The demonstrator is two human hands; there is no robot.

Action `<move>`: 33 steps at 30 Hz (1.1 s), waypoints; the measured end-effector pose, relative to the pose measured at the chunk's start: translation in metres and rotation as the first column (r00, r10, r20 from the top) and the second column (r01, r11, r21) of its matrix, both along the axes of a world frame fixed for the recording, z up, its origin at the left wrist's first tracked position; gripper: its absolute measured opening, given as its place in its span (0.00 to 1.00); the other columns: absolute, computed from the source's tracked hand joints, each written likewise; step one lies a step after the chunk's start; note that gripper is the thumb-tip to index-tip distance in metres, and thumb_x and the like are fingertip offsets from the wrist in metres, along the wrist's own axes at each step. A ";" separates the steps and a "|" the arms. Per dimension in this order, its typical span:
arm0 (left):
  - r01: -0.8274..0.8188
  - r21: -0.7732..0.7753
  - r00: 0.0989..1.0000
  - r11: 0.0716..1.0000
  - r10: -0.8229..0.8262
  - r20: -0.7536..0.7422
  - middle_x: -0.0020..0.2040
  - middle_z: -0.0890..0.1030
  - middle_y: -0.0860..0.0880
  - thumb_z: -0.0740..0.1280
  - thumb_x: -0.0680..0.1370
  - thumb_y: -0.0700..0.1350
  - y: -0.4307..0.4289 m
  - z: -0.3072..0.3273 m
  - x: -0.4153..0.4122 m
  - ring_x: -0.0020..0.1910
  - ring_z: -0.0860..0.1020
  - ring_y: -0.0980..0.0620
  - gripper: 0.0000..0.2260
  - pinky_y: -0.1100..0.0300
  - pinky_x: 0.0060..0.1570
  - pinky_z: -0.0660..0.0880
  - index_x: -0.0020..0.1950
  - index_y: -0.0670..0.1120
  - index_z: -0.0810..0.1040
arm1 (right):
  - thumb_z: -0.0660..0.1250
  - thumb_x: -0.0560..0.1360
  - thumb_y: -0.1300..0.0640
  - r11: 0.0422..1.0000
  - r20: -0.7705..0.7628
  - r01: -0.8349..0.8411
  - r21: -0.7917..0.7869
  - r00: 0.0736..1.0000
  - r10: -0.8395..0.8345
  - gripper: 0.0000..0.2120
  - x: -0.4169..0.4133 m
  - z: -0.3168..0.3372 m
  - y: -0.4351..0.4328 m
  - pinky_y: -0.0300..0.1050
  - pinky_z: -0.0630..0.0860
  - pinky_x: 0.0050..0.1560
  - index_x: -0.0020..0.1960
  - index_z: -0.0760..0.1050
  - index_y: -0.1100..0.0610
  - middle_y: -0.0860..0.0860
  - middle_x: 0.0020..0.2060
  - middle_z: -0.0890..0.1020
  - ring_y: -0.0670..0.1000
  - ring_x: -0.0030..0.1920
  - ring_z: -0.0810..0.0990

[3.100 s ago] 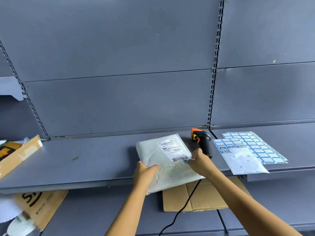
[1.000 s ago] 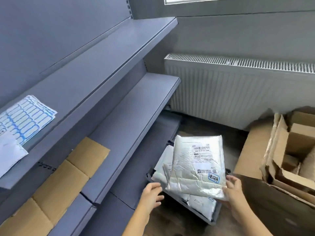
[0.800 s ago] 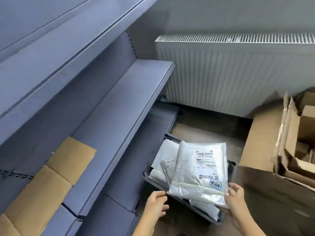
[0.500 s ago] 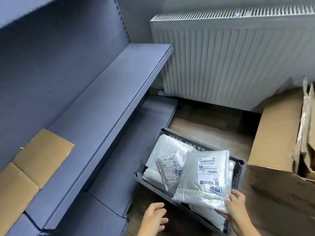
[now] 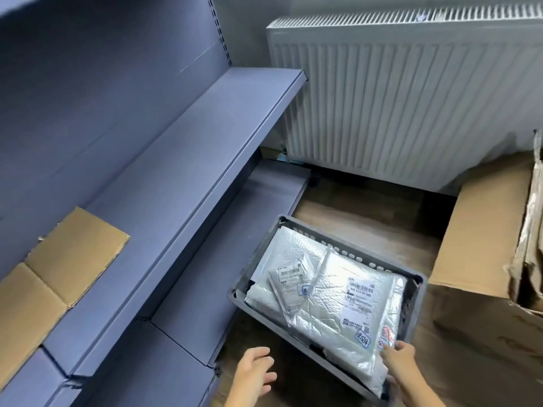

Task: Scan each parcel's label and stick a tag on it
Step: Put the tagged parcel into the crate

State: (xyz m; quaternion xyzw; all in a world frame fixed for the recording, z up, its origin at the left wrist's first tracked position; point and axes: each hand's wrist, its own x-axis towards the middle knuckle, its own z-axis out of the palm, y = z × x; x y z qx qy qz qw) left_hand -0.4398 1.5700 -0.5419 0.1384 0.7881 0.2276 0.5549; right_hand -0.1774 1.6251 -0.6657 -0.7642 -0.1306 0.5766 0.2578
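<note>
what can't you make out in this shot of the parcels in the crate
Head view:
- Label print on the top parcel: too small, blurred.
- Parcels beneath: mostly covered by the top parcel.
- Cardboard box contents: cut off by the right edge.
- Right hand fingers: mostly tucked under the top parcel.

Tagged silver parcel [image 5: 329, 312] lies in grey crate [image 5: 412, 306].
</note>
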 end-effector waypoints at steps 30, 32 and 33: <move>-0.278 0.738 0.687 0.615 0.664 -0.295 0.46 0.79 0.50 0.61 0.79 0.39 -0.243 0.500 -0.125 0.38 0.78 0.55 0.07 0.61 0.40 0.72 0.48 0.50 0.75 | 0.58 0.80 0.61 -0.153 0.244 -0.643 0.750 0.054 0.968 0.09 -0.305 0.609 -0.152 0.40 0.72 0.48 0.56 0.74 0.51 0.46 0.53 0.80 0.45 0.50 0.80; -0.270 0.757 0.669 0.594 0.681 -0.296 0.46 0.79 0.50 0.61 0.78 0.40 -0.272 0.507 -0.130 0.39 0.78 0.55 0.07 0.61 0.41 0.73 0.49 0.50 0.75 | 0.59 0.80 0.61 -0.179 0.261 -0.635 0.751 0.037 0.965 0.09 -0.312 0.619 -0.178 0.38 0.72 0.46 0.56 0.74 0.51 0.46 0.53 0.79 0.46 0.51 0.80; -0.266 0.764 0.665 0.587 0.686 -0.296 0.46 0.79 0.51 0.61 0.78 0.40 -0.291 0.510 -0.133 0.40 0.78 0.54 0.07 0.61 0.42 0.73 0.49 0.50 0.75 | 0.58 0.80 0.61 -0.189 0.268 -0.630 0.753 0.032 0.963 0.09 -0.317 0.623 -0.195 0.38 0.72 0.46 0.56 0.74 0.52 0.47 0.54 0.79 0.47 0.52 0.80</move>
